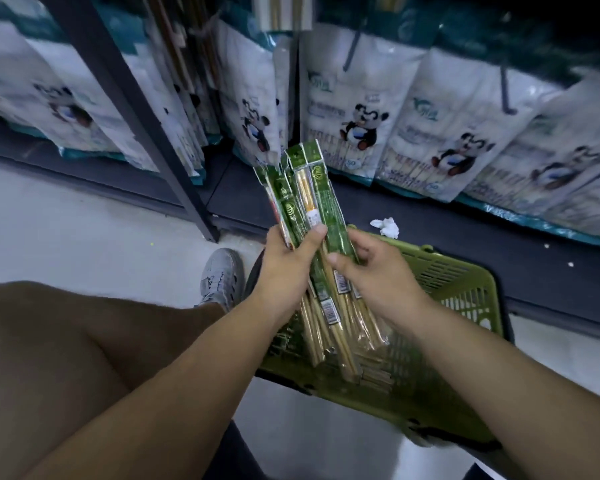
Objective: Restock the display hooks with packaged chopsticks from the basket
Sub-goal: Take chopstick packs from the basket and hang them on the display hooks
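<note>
1. Head view: the left hand is clamped on a fanned bunch of chopstick packs. Its thumb lies across the front of the bunch and its fingers are curled behind.
2. The packs are held up in the middle of the view, above the basket. Their green printed tops point toward the shelf and their clear lower ends show pale sticks.
3. The right hand is closed on the right side of the same bunch, thumb in front and fingers curled round the edge. It touches the outermost green pack, just beside the left thumb.
4. The basket is green plastic with slotted walls and stands on the floor under both forearms. More packs lie in its bottom, partly hidden by the held bunch.
5. White panda bags hang in a row behind the packs, filling the upper part of the view. They are blurred toward the left.
6. A dark post slants down to the floor left of the bunch.
7. A crumpled white tissue lies on the dark bottom shelf, just behind the basket rim.
8. A grey shoe is on the floor left of the basket, and a bare leg fills the lower left.
</note>
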### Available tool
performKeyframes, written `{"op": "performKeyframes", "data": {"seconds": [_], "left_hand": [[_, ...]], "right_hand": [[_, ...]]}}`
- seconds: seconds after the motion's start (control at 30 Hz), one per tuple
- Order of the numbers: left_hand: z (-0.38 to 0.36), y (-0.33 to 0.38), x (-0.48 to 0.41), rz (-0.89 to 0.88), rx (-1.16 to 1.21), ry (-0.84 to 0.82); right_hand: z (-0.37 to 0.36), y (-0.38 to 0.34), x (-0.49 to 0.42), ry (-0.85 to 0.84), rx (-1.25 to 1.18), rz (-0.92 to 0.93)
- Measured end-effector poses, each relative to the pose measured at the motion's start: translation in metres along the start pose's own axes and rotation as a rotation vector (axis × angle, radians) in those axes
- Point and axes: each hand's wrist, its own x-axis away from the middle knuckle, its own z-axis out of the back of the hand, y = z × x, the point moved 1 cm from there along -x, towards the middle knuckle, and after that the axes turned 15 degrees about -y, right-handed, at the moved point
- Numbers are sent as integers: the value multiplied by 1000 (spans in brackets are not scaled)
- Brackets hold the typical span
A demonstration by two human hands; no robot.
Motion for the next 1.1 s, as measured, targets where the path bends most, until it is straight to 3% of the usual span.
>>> {"op": "performKeyframes", "data": {"seconds": [0.23,0.43,0.6,0.87,1.1], "left_hand": [[-21,77,-2,-196,28,-112],[-39,147,-1,-178,115,-252],[-48,188,-1,-214,169,-298],[-56,213,-2,-299,205,-359],[-63,243,-2,-444,4,-416]], "right_hand": [[11,-73,15,113,147,170],[27,-126,19,143,261,262],[40,-151,15,219,187,337],[46,-182,18,293,448,412],[78,-212,26,354,373,417]]}}
